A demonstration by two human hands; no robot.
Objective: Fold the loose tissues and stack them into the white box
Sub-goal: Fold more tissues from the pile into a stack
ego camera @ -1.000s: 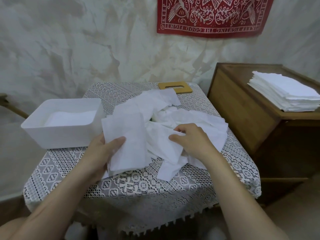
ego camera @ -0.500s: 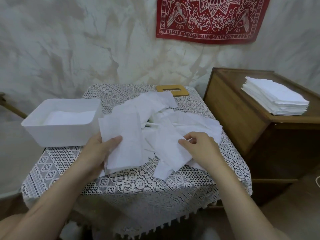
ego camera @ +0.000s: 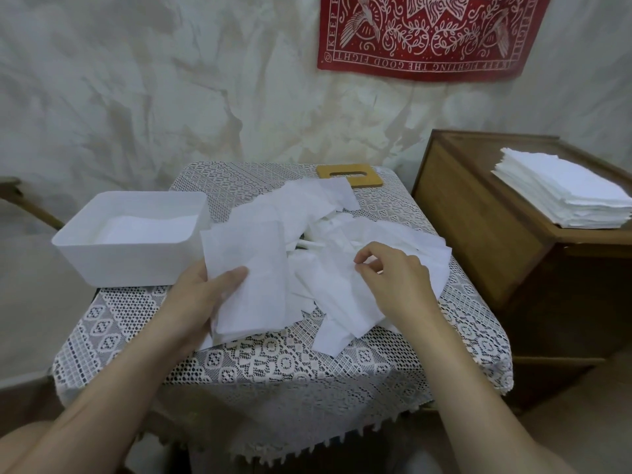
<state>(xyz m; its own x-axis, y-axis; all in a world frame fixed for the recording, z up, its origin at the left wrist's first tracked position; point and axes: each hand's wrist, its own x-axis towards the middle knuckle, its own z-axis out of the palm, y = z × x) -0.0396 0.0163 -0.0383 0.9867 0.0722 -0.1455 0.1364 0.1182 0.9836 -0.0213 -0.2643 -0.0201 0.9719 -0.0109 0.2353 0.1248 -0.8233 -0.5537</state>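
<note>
Both forearms reach in from the near edge over the lace-covered counter. The left hand grips a folded tissue bundle, thumb pressed flat across the top sheet, fingers tucked underneath out of sight. The bundle's near end hangs just above the lace, its far end tilting up toward the box. Over on the other side, the right hand is curled, thumb and forefinger pinching the edge of a loose tissue lying on top of the heap. Behind and around it sprawls the pile of loose tissues, crumpled and overlapping across the middle of the counter. To the left, touching the bundle's far corner, sits the white box, open-topped, with stacked tissues lying flat inside. At the far edge, a wooden slotted lid lies partly under the pile. Off to the right stands a wooden cabinet carrying a neat tissue stack. High on the wall hangs a red banner.
</note>
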